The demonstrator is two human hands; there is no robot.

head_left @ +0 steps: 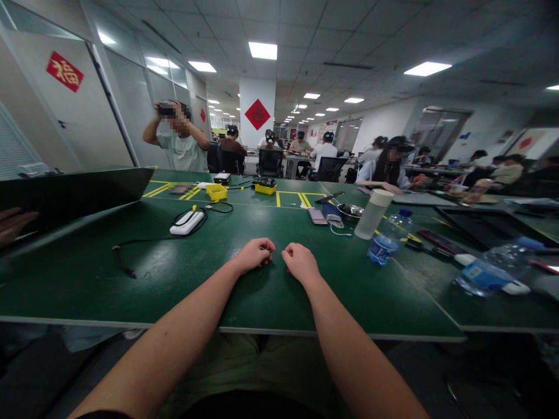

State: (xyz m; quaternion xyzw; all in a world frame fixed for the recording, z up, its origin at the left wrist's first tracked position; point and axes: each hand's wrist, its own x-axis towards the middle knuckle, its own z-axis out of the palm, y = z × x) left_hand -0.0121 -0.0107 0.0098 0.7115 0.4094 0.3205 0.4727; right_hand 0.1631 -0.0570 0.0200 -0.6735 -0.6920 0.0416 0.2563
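My left hand (255, 255) is near the middle of the green table (187, 297), its fingers curled around something small and dark that I cannot make out. A short gap to the right, my right hand (301, 262) rests with its fingers curled in. A tiny bit of red shows under its fingertips, too small to name. The two hands do not touch each other. Both forearms reach in over the table's front edge.
A white power bank (187, 223) with a black cable lies left. Behind are yellow trays (216, 192) (265, 189). To the right stand a frosted bottle (374, 215) and a water bottle (389, 238); another bottle (493, 270) lies farther right. A hand (15, 226) shows at far left.
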